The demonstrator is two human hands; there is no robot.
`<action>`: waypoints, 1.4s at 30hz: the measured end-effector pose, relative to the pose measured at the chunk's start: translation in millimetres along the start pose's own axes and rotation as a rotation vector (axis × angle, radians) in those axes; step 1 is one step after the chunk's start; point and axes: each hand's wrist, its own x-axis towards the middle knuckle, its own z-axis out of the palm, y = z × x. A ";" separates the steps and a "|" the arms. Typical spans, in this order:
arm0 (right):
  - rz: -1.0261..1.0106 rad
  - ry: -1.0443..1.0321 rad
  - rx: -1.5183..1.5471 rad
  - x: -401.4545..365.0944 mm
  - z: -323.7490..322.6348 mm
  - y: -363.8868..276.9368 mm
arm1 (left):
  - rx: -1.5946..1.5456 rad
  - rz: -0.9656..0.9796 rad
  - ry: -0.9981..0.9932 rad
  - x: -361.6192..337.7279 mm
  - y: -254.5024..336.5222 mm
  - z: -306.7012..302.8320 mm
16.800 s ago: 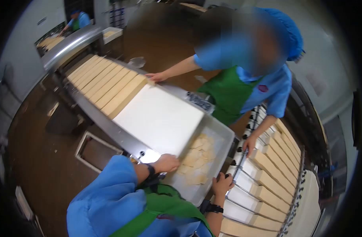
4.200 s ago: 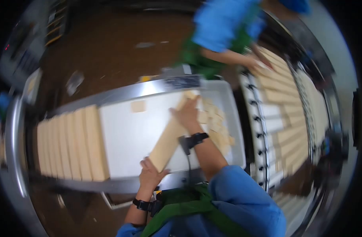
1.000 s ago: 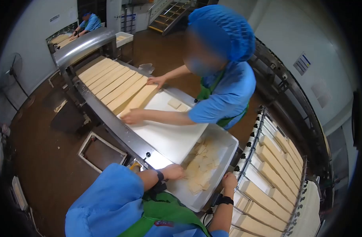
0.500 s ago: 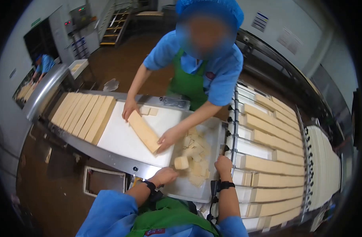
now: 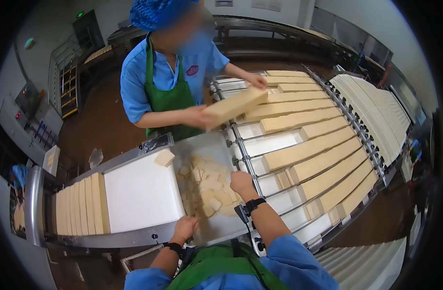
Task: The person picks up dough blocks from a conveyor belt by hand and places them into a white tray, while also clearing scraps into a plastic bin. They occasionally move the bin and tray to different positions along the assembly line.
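Observation:
My left hand (image 5: 185,228) is at the near left rim of a metal tray (image 5: 214,145), its fingers curled; whether anything is inside them is hidden. My right hand (image 5: 242,184) is a fist over the tray's right side, beside the rail of the slotted rack, and I cannot see what it holds, if anything. Between my hands, thin pale slices and offcuts (image 5: 209,186) lie scattered in the tray. Across from me, a co-worker holds a long pale block (image 5: 238,106) in both hands over the rack.
Long blocks (image 5: 299,118) lie in rows on the slotted rack (image 5: 274,144) to the right. More blocks (image 5: 83,205) stand side by side on the left of the white belt (image 5: 139,198). A small stack of pieces (image 5: 164,157) sits at the belt's far corner. The co-worker (image 5: 170,72) stands opposite.
My view has turned right. The co-worker has lifted the long block off the white belt and carried it over the rack. The short chunk near my left hand no longer stands out.

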 end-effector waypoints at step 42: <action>-0.052 -0.018 0.002 12.7 26.8 13.3 | -0.287 -0.282 0.586 -86.0 -61.8 -67.5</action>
